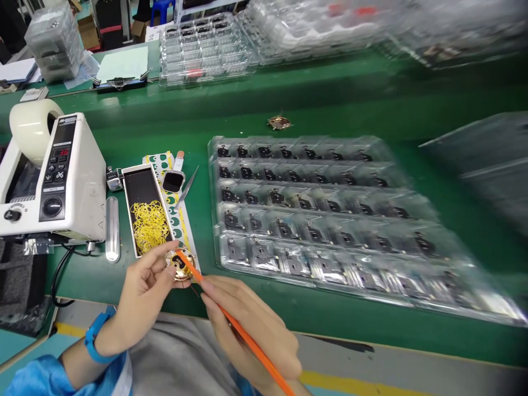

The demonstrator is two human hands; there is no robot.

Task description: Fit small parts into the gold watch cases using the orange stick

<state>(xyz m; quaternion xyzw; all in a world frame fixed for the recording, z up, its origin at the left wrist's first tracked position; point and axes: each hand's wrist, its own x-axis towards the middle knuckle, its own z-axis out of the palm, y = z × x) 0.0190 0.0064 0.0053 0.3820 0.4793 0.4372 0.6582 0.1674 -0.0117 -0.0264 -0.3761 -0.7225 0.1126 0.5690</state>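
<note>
My left hand [144, 289] pinches a round gold-coloured part [185, 270] by its rim, near the table's front edge. A dark piece lies in the middle of this part. My right hand [247, 324] is closed around a long orange stick [247, 337], whose tip touches the face of the gold part. A thin reddish wire hangs below the part. Just behind my left hand is a white box [128, 212] with yellow rings [149, 226] in it. Beside the box lies a sheet of green and yellow stickers [176, 223].
A clear tray [216, 220] of small black parts covers the middle right. On the left stands a white tape dispenser [84, 192]. A smartwatch [173, 181], tweezers [188, 188] and another metal part [279, 122] lie on the green table [185, 124]. More clear trays [206, 52] line the back.
</note>
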